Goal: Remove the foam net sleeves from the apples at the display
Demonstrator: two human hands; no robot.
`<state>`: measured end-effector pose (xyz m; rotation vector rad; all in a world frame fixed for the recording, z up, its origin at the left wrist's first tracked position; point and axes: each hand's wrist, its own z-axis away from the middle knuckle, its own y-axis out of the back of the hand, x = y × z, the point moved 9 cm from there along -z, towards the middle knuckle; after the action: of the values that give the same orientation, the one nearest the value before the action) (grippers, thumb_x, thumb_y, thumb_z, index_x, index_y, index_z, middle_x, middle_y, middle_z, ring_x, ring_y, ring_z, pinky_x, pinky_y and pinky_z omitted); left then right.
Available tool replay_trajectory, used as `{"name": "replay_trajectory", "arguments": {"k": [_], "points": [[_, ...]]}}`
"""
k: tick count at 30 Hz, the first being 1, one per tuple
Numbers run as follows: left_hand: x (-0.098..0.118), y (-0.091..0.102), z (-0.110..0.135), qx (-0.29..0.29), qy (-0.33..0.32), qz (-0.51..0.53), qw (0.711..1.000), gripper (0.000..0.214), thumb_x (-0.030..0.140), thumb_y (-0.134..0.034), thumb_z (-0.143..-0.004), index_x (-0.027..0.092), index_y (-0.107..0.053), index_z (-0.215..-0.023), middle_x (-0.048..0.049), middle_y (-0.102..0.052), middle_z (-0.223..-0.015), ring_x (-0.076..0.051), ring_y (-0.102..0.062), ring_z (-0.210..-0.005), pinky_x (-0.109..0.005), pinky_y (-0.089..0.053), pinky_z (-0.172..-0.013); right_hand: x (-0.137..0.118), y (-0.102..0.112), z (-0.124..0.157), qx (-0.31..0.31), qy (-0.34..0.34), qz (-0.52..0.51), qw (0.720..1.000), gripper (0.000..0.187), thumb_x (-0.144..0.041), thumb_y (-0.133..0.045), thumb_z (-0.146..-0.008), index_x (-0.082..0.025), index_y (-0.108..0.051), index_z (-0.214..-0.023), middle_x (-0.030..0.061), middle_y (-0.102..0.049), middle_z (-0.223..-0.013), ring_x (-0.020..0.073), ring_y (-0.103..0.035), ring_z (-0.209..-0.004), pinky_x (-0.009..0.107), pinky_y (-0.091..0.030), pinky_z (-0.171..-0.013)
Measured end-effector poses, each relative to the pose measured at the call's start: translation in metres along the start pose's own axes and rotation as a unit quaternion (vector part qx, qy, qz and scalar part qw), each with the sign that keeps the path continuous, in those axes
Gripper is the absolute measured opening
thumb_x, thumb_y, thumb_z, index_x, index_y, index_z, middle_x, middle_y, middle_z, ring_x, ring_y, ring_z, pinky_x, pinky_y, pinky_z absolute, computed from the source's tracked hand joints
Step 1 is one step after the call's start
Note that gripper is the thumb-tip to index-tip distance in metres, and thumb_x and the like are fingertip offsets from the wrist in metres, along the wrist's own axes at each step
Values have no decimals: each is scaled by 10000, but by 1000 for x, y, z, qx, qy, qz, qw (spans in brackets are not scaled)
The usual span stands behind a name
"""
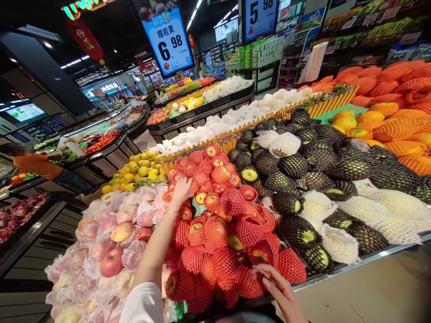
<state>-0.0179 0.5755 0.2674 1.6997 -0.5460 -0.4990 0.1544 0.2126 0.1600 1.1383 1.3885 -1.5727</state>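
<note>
A heap of red apples in red foam nets (222, 224) fills the middle of the fruit stand. My left hand (182, 189) reaches far over it and rests palm down on a netted apple at the back left of the heap, fingers curled on it. My right hand (278, 287) lies at the near edge of the heap, fingers stretched out and touching a netted apple at the front.
Pink apples in clear wrap (111, 251) lie left of the heap; apples in black and white nets (319, 179) lie right. Orange-netted fruit (397, 103) is at the far right, yellow fruit (138, 170) behind. A person in an orange sleeve (37, 165) stands far left. The stand's metal edge (370, 258) runs along the front.
</note>
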Motion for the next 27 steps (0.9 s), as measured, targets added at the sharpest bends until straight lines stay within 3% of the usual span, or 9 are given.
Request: {"name": "replay_trajectory", "arguments": {"k": [6, 12, 16, 18, 23, 27], "points": [[-7, -11, -3, 13, 32, -62, 997, 688, 248, -694, -774, 135, -428, -1398, -237, -521, -1349, -419, -419, -1315, -628, -192, -1140, 16, 4, 6, -20, -19, 16, 1000, 255, -452, -621, -930, -306, -738, -1103, 66, -734, -1112, 230, -692, -1053, 271, -544, -950], [-10, -11, 4, -13, 16, -64, 998, 747, 476, -607, -860, 108, -374, -1467, -227, -483, -1451, -389, -337, -1412, -585, -86, -1192, 25, -5, 17, -14, -52, 29, 998, 333, -527, -651, -888, -303, -749, -1114, 60, -719, -1185, 266, -674, -1116, 317, -541, -986], [-8, -8, 5, 2, 47, -65, 997, 773, 470, -562, -895, 109, -285, -1521, -231, -354, -1554, -409, -199, -1477, -616, -41, -1182, 34, -6, 20, -23, -67, 31, 997, 369, -561, -673, -856, -293, -758, -1095, 64, -738, -1143, 279, -689, -1089, 341, -558, -967], [-6, -9, 4, 11, 71, -64, 995, 784, 412, -595, -888, 109, -262, -1530, -247, -372, -1536, -425, -245, -1454, -632, -79, -1169, 32, -10, 17, -53, -58, 35, 996, 329, -536, -650, -884, -306, -752, -1095, 60, -738, -1138, 274, -693, -1073, 337, -570, -947], [0, -17, 5, 7, 124, -47, 991, 593, 282, -612, -897, 140, -422, -1441, -216, -494, -1440, -373, -481, -1297, -571, -330, -1085, 16, -13, 8, -92, -33, 47, 994, 249, -469, -616, -930, -309, -744, -1073, 56, -740, -1109, 254, -694, -1052, 310, -569, -933], [7, -15, 12, 13, 148, -34, 988, 602, 345, -562, -931, 82, -401, -1448, -272, -479, -1439, -385, -472, -1305, -558, -360, -1059, 20, -8, 12, -99, -47, 66, 992, 241, -458, -642, -913, -304, -743, -1068, 69, -734, -1126, 266, -687, -1065, 328, -560, -949]]}}
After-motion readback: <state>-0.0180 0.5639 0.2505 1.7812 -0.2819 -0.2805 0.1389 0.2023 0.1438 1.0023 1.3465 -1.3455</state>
